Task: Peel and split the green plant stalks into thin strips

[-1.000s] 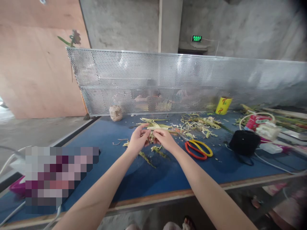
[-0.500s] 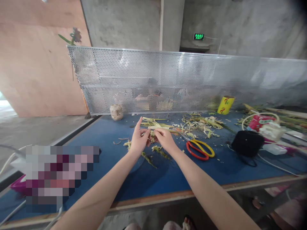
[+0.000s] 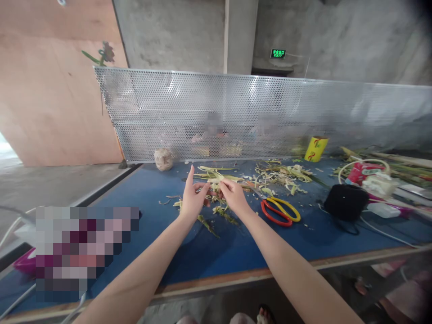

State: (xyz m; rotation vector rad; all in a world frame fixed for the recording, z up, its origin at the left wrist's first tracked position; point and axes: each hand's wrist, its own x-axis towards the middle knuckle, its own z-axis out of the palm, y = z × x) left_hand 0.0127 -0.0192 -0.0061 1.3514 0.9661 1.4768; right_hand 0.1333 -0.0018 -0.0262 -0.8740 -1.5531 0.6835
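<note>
Over the blue table, my left hand (image 3: 195, 194) has its index finger pointing up, while the thumb and other fingers curl in at a plant stalk. My right hand (image 3: 232, 192) pinches the same small pale-green plant stalk (image 3: 214, 185) from the other side. The fingers partly cover it. Beneath and in front of the hands lie short green stalk tips (image 3: 207, 225). Just beyond them are long peeled stalks and pale leaf strips (image 3: 219, 170). Scissors (image 3: 280, 210) with one red and one yellow handle rest to the right of my right hand, blades toward the strips.
A heap of peelings (image 3: 283, 174) lies behind the scissors. Along the back stand a perforated metal screen (image 3: 189, 99), a wrapped roll (image 3: 163, 159) and a yellow roll (image 3: 316, 149). A black pouch (image 3: 346, 202), cables and a red packet (image 3: 367, 170) occupy the right side.
My hands have drawn slightly apart, the left shifting a little left. A pale strip now shows between them where a greener piece showed before. The scissors stay put.
</note>
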